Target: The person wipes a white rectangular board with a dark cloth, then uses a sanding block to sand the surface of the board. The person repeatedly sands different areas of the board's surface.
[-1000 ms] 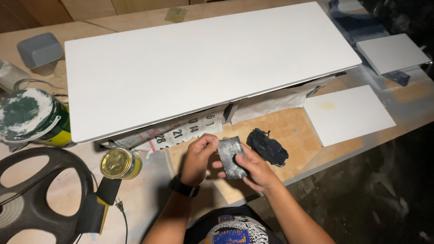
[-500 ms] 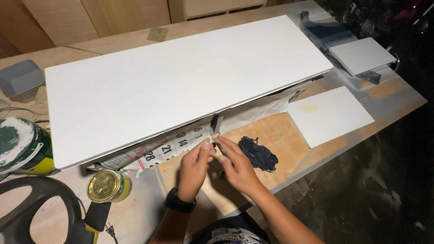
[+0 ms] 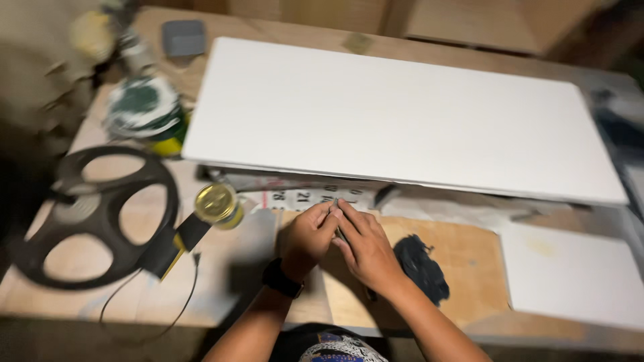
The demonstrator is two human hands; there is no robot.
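My left hand [image 3: 307,239], with a black band on its wrist, and my right hand [image 3: 365,253] are pressed together over a light wooden board [image 3: 473,258]. Between the fingers sits a small grey sheet [image 3: 340,232], folded thin and mostly hidden by both hands. The fingertips reach close to the front edge of a large white panel [image 3: 402,121]. A dark blue-black smear or rag [image 3: 422,268] lies on the wooden board just right of my right hand.
A printed paper sheet [image 3: 295,196] lies under the panel's front edge. A gold-lidded jar [image 3: 216,203], a black spoked ring [image 3: 100,214] with a cable, and a green-topped can [image 3: 143,110] stand at left. A grey block [image 3: 183,37] is at the back; a small white panel [image 3: 570,275] at right.
The grey sheet, held open between my hands a second ago, is now folded and nearly hidden between them. My hands have closed together and moved toward the white panel's edge. The view has shifted.
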